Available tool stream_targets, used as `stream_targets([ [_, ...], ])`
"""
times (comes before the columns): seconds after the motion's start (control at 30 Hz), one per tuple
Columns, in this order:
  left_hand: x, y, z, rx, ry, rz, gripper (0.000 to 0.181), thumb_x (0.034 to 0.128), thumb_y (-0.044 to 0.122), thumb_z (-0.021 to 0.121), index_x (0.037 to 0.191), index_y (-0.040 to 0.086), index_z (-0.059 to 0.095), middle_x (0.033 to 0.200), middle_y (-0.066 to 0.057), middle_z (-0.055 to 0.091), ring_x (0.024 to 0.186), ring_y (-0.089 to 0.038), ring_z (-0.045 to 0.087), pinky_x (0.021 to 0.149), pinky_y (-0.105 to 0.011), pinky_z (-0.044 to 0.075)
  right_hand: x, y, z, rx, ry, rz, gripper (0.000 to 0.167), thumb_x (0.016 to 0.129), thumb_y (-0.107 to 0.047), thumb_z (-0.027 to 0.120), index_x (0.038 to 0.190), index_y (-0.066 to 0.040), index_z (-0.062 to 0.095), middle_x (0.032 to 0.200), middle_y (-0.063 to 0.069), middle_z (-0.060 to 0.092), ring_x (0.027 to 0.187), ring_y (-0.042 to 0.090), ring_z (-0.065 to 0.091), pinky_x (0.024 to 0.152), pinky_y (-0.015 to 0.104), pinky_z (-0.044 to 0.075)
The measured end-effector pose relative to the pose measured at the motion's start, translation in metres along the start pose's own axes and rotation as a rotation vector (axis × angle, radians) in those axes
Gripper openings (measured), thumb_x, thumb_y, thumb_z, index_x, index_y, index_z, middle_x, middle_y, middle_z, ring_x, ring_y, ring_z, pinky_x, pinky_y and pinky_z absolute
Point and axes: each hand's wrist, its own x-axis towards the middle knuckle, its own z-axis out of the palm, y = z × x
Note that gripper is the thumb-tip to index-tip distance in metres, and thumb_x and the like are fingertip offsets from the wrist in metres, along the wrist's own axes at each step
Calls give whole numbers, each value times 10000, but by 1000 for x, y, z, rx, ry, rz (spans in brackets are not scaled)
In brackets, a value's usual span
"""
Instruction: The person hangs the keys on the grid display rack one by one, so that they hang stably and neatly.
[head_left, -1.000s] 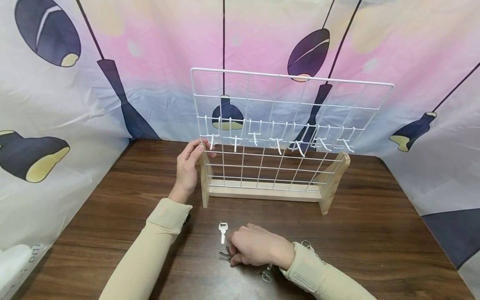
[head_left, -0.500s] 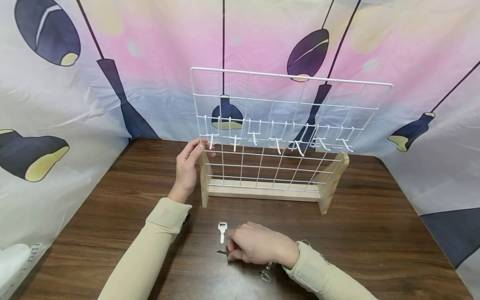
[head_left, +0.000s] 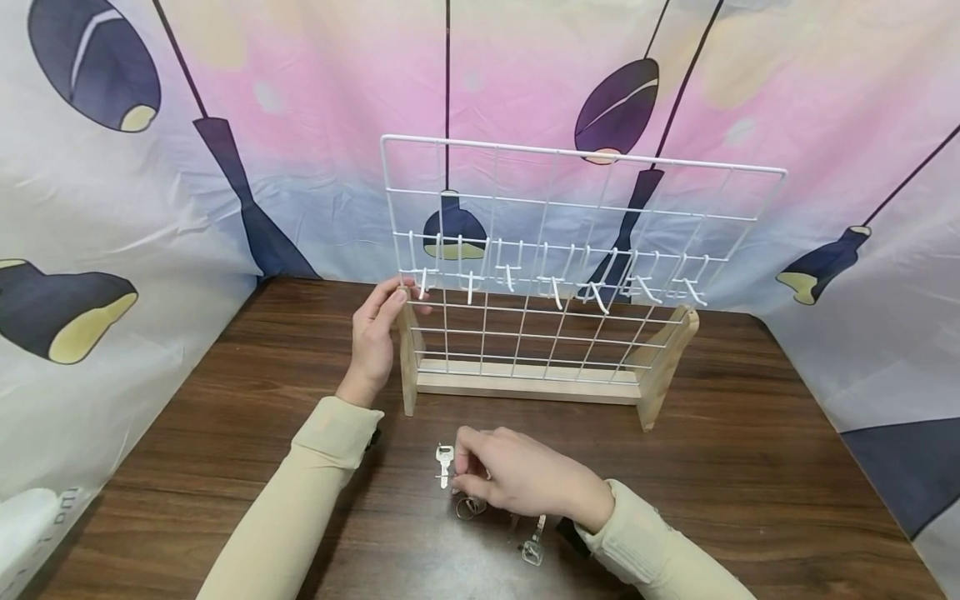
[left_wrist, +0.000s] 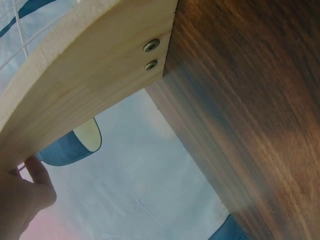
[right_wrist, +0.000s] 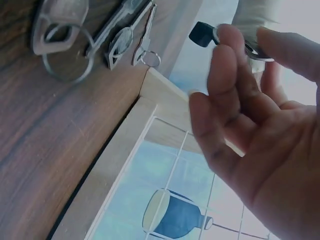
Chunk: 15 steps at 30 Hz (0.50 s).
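Observation:
In the head view, my left hand (head_left: 373, 342) grips the top of the left wooden side panel (head_left: 409, 358) of a white wire rack (head_left: 525, 198); its fingertips show beyond the panel in the left wrist view. My right hand (head_left: 532, 479), low over the table, pinches a small metal key or ring (right_wrist: 257, 54) between thumb and fingers. Its exact shape is partly hidden. Beside those fingers a silver key (head_left: 445, 457) lies on the table, with a metal ring (head_left: 471, 507) just below the hand. Another key (head_left: 532, 550) lies near the right wrist.
Several white hooks (head_left: 555, 292) hang in a row across the rack's grid. A wooden base bar (head_left: 525, 385) joins the two side panels. Patterned cloth (head_left: 315, 100) surrounds the brown table (head_left: 750, 467), and a white object (head_left: 30, 533) stands at the lower left.
My right hand has lifted slightly with the small metal thing in its fingers, uncovering a ring below it. My left hand has stayed on the rack's side panel.

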Motion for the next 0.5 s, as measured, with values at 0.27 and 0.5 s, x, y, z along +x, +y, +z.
stream_targets([
  [0.27,0,0,0,-3,3,-9,201,1022,139,463,1101,113,645,974,-80,659,816,-225,672,792,-344,548,2,-2,-8,178,114,-18,114,958,-205,631,944,-210,517,840,-158,598,746,-4,570,683,223,519],
  [0.5,-1,0,-1,20,-5,-8,202,1024,155,468,1116,96,637,988,-109,646,825,-206,673,799,-349,546,4,-3,-12,254,255,-70,93,964,-208,621,965,-179,533,864,-122,603,817,36,586,750,258,526],
])
